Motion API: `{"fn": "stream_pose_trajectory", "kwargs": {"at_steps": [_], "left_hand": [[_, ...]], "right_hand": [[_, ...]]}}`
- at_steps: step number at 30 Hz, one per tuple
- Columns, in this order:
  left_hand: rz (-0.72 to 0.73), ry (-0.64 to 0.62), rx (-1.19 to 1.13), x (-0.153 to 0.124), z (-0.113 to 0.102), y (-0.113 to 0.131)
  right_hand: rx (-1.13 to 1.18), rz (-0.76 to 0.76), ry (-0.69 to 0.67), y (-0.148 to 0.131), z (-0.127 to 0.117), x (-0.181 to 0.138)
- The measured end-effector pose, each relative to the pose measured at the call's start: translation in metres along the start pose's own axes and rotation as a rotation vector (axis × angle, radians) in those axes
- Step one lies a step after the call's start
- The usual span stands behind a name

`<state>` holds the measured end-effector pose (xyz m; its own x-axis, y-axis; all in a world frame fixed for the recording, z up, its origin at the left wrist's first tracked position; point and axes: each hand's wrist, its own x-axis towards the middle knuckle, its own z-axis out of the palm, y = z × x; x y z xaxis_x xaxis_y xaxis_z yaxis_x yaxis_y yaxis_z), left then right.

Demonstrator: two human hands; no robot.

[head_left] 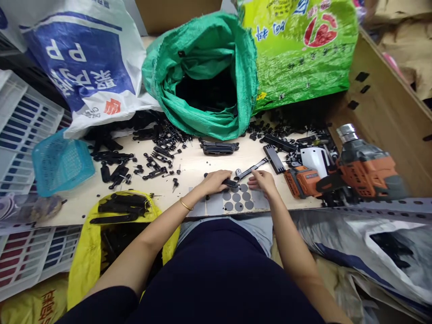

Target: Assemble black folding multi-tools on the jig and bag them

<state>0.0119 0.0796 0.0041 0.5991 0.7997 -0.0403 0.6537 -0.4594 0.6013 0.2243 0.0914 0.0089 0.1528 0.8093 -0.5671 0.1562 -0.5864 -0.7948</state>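
Note:
My left hand, with a gold bangle at the wrist, is closed on a small black plastic piece low over the bench. My right hand is beside it, fingers slightly apart and nothing visible gripped in them. Its fingertips are at a black jointed arm; whether they touch it I cannot tell. This arm slants up to a slotted black plate. Below the hands lies a sheet of grey round pads. Farther back, black folded brackets lie stacked.
A green sack stands open at the back, holding dark contents. Loose black parts are scattered to the left near a blue basket. An orange cordless power tool lies right. The yellow bag holds black parts at front left.

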Motion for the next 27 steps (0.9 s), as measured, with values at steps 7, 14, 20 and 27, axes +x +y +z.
{"fn": "stream_pose_trajectory", "kwargs": {"at_steps": [7, 14, 20, 27], "left_hand": [[-0.066, -0.032, -0.186, 0.025, 0.007, 0.033], [-0.514, 0.148, -0.628, -0.006, 0.000, 0.043], [-0.515, 0.177, -0.509, -0.018, 0.004, 0.064], [-0.487, 0.155, -0.206, -0.028, 0.002, 0.075]], "right_hand": [[0.165, -0.027, 0.063, -0.008, 0.017, 0.020], [0.416, -0.155, -0.062, -0.012, 0.014, -0.023], [0.396, -0.207, -0.117, -0.022, 0.047, -0.052], [0.351, -0.244, -0.191, -0.024, 0.048, -0.056]]}}
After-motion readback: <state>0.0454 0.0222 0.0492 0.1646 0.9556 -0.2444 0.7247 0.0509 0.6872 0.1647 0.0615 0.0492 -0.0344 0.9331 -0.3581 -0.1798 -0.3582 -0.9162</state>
